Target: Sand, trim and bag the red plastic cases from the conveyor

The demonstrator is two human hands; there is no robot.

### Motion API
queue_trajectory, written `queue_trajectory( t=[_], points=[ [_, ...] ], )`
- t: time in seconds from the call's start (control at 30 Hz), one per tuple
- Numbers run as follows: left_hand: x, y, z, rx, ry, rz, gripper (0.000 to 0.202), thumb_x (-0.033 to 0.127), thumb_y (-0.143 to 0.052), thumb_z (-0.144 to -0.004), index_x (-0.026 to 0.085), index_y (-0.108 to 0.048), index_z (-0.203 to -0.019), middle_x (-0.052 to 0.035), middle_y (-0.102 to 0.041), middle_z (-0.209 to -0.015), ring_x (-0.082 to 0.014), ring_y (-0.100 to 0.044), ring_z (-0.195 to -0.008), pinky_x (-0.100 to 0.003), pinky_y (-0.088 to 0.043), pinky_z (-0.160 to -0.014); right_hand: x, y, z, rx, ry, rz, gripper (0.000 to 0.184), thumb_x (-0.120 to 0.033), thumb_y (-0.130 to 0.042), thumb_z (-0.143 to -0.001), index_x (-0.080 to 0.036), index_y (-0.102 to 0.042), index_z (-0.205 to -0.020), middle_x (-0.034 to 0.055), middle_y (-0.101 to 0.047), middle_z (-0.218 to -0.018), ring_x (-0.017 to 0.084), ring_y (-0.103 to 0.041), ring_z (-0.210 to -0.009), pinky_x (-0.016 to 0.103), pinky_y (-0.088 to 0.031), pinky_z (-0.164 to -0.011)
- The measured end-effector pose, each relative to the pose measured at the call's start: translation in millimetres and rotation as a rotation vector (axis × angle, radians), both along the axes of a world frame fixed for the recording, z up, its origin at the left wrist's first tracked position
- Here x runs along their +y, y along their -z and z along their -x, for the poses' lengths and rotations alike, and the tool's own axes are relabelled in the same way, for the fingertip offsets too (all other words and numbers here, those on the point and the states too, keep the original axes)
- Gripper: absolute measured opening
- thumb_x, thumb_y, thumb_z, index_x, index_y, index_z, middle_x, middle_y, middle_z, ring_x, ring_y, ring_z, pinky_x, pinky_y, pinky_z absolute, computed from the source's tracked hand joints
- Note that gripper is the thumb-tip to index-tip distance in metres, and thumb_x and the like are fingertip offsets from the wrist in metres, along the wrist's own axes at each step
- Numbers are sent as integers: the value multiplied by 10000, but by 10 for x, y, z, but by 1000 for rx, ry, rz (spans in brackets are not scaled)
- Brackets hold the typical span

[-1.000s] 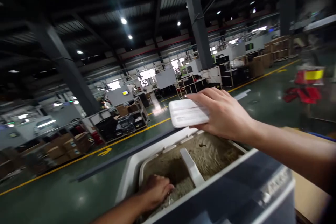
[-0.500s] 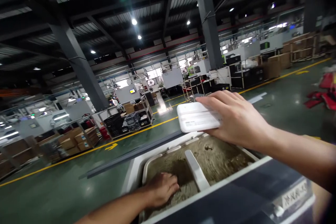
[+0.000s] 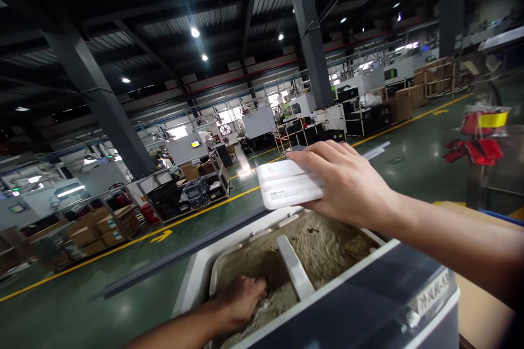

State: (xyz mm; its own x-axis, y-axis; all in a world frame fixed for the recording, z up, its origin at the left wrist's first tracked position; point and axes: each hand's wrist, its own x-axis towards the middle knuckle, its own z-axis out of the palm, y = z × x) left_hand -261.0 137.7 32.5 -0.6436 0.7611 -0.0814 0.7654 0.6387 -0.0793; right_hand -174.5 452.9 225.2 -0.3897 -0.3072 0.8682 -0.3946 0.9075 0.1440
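Observation:
My right hand [image 3: 344,180] grips a white plastic lid-like piece [image 3: 289,182] with rounded corners, ridges and small print on its face. It holds the piece tilted above the far rim of a water tank [image 3: 356,270]. Down in the tank's murky brown water [image 3: 323,248], my left hand [image 3: 244,300] is curled, its fingertips partly under the surface. A small whitish patch shows beside those fingers; what they hold, if anything, is hidden. A white divider bar [image 3: 295,267] crosses the tank to the right of that hand.
The tank's dark front panel [image 3: 368,300] bears a label [image 3: 434,290]. Beyond lies a green floor with a yellow line [image 3: 213,203]. Racks with cardboard boxes [image 3: 96,223] and black crates stand at the back. Red items [image 3: 477,150] are at the right.
The view has turned right, shifting the scene leftward. My left hand's fingers are more curled, and the water by them is stirred. My right hand still holds the white piece above the tank.

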Motion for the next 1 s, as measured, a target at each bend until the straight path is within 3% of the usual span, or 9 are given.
queue_trajectory(
  t=[0.17,0.37,0.53,0.67,0.77,0.87,0.93,1.0],
  points=[
    [22,21,28,11,-1,9,405,449,-363,-971,219,-626,-765,-91,-722,-773,-262,-690,-750,-369,-450,-661,7,-16,7,-7,4,-5,647,-481,-720,-766,-191,-513,-1307,132,-616,-1141,322,-555,-1016,452,-429,-868],
    [37,-6,-2,26,2,57,305,258,-313,-988,192,-611,-983,-53,-735,-822,-208,-687,-719,-296,-417,-586,-11,-37,-21,-42,33,-17,657,-461,-733,-764,-189,-506,-1318,124,-621,-1132,313,-554,-1017,431,-426,-851],
    [13,38,31,117,-37,114,329,334,-409,-977,164,-672,-875,-114,-731,-834,-274,-675,-818,-399,-479,-753,-36,-106,-40,-59,33,-19,670,-506,-733,-756,-194,-516,-1307,118,-625,-1127,311,-565,-1018,430,-443,-851],
    [-34,48,34,153,-17,141,368,446,-477,-952,177,-694,-824,-102,-721,-845,-283,-636,-950,-504,-426,-953,-33,-136,-79,-73,-1,-22,654,-449,-748,-731,-233,-520,-1305,105,-636,-1144,316,-584,-1016,456,-465,-873],
    [-73,96,61,122,-8,182,295,394,-510,-930,161,-691,-915,-119,-727,-886,-269,-658,-881,-395,-494,-788,2,-80,-56,-44,-41,-33,687,-415,-754,-705,-253,-504,-1324,110,-633,-1180,341,-589,-1021,495,-482,-860],
    [-95,179,112,66,-13,209,239,333,-616,-844,176,-674,-1015,-92,-743,-864,-246,-677,-737,-304,-434,-546,47,-6,13,-9,-72,-43,715,-428,-739,-713,-269,-475,-1358,112,-623,-1213,369,-583,-1046,532,-491,-861],
    [-82,232,146,43,-15,205,229,370,-609,-861,211,-676,-1010,-63,-751,-870,-236,-683,-730,-294,-396,-509,67,29,51,-5,-80,-38,703,-444,-719,-724,-292,-467,-1362,97,-626,-1212,374,-587,-1046,546,-497,-863],
    [-45,270,180,14,1,201,230,435,-580,-896,234,-692,-889,-38,-751,-856,-219,-687,-761,-287,-394,-522,78,48,69,-7,-82,-30,679,-459,-704,-727,-314,-470,-1348,86,-629,-1211,374,-591,-1043,552,-501,-865]
  ],
)
